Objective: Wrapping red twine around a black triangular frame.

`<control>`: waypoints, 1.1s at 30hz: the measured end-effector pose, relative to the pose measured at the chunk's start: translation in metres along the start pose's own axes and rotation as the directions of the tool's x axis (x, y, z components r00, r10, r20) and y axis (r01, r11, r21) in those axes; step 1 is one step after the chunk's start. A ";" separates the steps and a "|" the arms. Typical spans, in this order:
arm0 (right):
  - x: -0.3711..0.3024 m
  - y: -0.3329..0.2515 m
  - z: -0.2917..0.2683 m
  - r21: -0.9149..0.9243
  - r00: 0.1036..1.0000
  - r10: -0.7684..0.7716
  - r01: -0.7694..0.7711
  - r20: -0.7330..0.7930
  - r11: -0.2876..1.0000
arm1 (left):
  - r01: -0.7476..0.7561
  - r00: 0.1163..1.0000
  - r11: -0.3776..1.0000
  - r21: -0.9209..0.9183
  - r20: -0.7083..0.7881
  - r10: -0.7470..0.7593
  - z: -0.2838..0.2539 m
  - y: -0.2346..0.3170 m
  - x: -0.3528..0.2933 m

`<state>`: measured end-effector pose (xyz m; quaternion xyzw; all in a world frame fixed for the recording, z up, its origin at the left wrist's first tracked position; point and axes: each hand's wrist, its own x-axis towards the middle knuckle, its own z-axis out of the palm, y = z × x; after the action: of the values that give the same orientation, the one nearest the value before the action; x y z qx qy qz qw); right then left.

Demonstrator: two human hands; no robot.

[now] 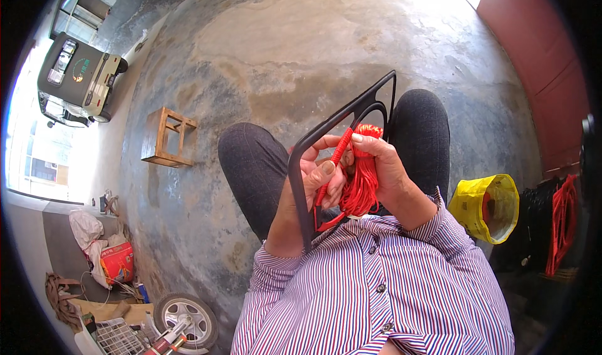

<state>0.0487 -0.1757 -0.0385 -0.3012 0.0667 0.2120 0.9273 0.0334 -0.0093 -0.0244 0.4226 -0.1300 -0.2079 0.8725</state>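
A black frame (pixel 332 121) with a long bent bar and a curved inner piece stands tilted between my knees. Red cord is wound tightly in a row of coils (pixel 339 151) around a bar inside it. My left hand (pixel 320 177) is closed on this wrapped bar, thumb lying along the coils. A thick looped bundle of red cord (pixel 360 189) hangs below my right hand (pixel 389 170). That hand is closed around the bundle's upper part, and its thumb tip presses by the top of the coils. Some fingers of both hands are hidden behind the cord.
A small wooden stool (pixel 168 138) stands on the concrete floor at the left. To my right are a yellow bucket-like container (pixel 485 208) and more red cord (pixel 562 226) over something black. A wheel (pixel 186 320) and a red box (pixel 117 262) lie lower left. A three-wheeled vehicle (pixel 78 79) is parked beyond.
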 end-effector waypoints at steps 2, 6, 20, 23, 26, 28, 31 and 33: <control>0.000 0.001 0.000 0.013 1.000 -0.011 0.011 -0.016 1.000 | -0.007 1.000 1.000 -0.003 0.013 0.007 -0.002 -0.002 0.001; 0.001 0.001 0.000 0.017 1.000 -0.006 0.006 -0.005 1.000 | -0.012 1.000 1.000 -0.003 0.014 0.012 -0.001 0.000 -0.001; 0.001 0.001 0.003 -0.013 1.000 -0.008 0.008 -0.005 1.000 | 0.007 0.999 1.000 -0.005 -0.048 -0.008 0.002 0.002 -0.002; 0.001 0.002 0.003 -0.011 1.000 -0.004 0.004 -0.016 1.000 | 0.005 0.998 1.000 -0.009 -0.066 -0.005 0.004 0.002 -0.001; 0.002 0.002 0.001 -0.002 1.000 -0.004 0.004 -0.011 1.000 | -0.002 0.999 1.000 -0.021 -0.053 0.001 0.003 0.001 -0.001; 0.002 0.003 0.001 0.000 1.000 0.001 -0.001 -0.005 1.000 | -0.005 0.999 1.000 -0.028 -0.048 0.004 0.002 0.001 -0.002; 0.002 0.002 0.000 0.003 1.000 0.010 -0.010 -0.010 1.000 | 0.000 0.999 1.000 -0.029 -0.052 -0.001 0.001 0.001 -0.002; 0.001 0.002 0.000 0.005 1.000 0.009 -0.009 -0.018 1.000 | 0.003 0.999 1.000 -0.022 -0.048 -0.004 0.000 0.000 -0.002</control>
<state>0.0491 -0.1734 -0.0398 -0.3004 0.0768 0.2135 0.9264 0.0319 -0.0085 -0.0247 0.4180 -0.1061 -0.2007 0.8796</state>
